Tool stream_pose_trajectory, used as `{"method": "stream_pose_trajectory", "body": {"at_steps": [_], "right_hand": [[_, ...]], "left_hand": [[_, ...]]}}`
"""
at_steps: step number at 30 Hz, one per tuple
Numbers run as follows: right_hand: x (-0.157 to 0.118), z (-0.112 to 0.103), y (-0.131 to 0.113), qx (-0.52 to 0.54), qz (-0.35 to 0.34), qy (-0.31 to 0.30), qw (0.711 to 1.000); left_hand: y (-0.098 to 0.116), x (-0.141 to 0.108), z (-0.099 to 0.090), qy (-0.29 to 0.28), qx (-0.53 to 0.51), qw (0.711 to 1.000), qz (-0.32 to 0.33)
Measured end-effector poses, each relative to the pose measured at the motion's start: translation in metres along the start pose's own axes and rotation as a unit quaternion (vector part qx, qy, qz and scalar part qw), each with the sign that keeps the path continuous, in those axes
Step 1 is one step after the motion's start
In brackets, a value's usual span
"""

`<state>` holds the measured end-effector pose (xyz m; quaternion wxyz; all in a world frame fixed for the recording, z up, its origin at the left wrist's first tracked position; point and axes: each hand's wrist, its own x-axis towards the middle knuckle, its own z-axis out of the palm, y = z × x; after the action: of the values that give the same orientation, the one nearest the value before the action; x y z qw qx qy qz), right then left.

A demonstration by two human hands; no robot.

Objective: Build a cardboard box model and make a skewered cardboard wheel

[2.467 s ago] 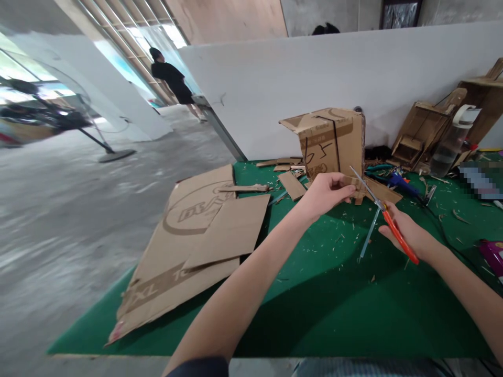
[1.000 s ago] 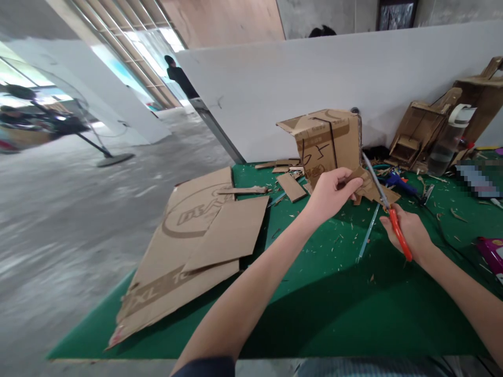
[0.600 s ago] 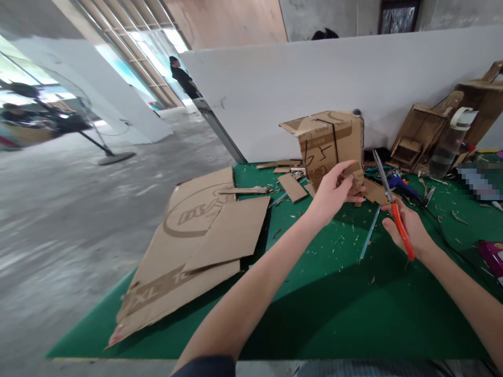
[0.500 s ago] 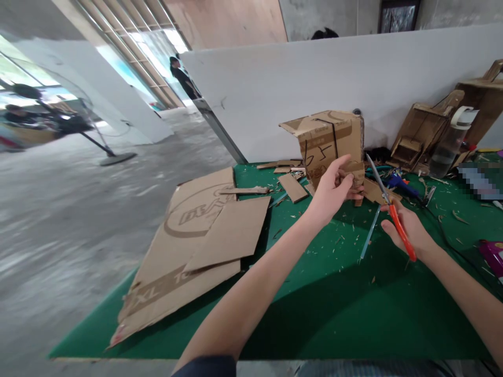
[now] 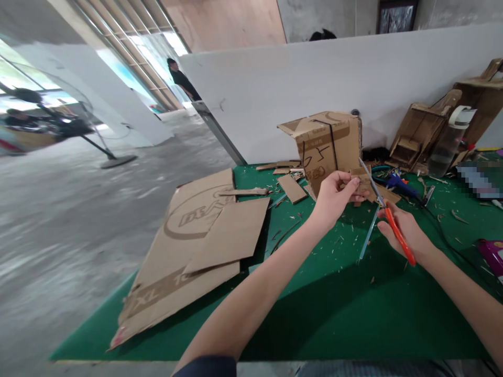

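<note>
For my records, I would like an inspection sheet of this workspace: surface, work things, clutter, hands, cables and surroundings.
Surface: green tabletop, strewn with small scraps.
Work things: small cardboard piece; orange-handled scissors.
Clutter: flat cardboard sheets at left; clear bottle and blue tool at right.
Hands: left hand pinches the cardboard piece; right hand holds the scissors.
Cables: dark cable at right; whether it joins the blue tool is unclear.
Surroundings: white partition behind; person in dark clothing beyond.
</note>
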<state>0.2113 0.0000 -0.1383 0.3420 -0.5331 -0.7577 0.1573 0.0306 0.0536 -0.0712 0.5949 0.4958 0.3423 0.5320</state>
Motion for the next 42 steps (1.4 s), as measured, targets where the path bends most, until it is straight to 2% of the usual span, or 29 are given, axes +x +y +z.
{"method": "stream_pose_trajectory", "body": {"at_steps": [3,10,14,18,22,29,37,42], "right_hand": [[0.001,0.002,-0.002,-0.02,0.008,0.016,1.0],[0.0,0.006,0.006,-0.174,0.023,0.085,0.981],[0.001,0.004,0.014,-0.165,0.024,0.111,0.98],[0.002,0.001,0.015,-0.074,0.042,0.073,0.994],[0.002,0.0,0.012,0.005,0.015,0.035,0.999],[0.001,0.001,0.006,-0.009,0.002,0.003,1.0],[0.0,0.0,0.004,0.01,-0.011,-0.013,1.0],[0.0,0.0,0.0,-0.018,0.013,-0.004,1.0]], "left_hand": [[-0.001,0.0,0.0,0.001,0.001,1.0,0.001],[-0.006,0.0,0.001,-0.01,0.01,1.0,-0.001],[-0.005,0.0,0.001,-0.018,0.012,1.0,0.012],[-0.001,0.0,-0.001,-0.003,-0.004,1.0,0.006],[-0.001,0.002,-0.004,0.008,-0.003,1.0,0.0],[-0.005,0.004,-0.006,-0.004,0.043,0.997,0.069],[-0.007,0.002,-0.004,0.014,0.017,0.999,0.045],[-0.008,0.001,-0.002,0.002,0.018,0.999,0.039]]}}
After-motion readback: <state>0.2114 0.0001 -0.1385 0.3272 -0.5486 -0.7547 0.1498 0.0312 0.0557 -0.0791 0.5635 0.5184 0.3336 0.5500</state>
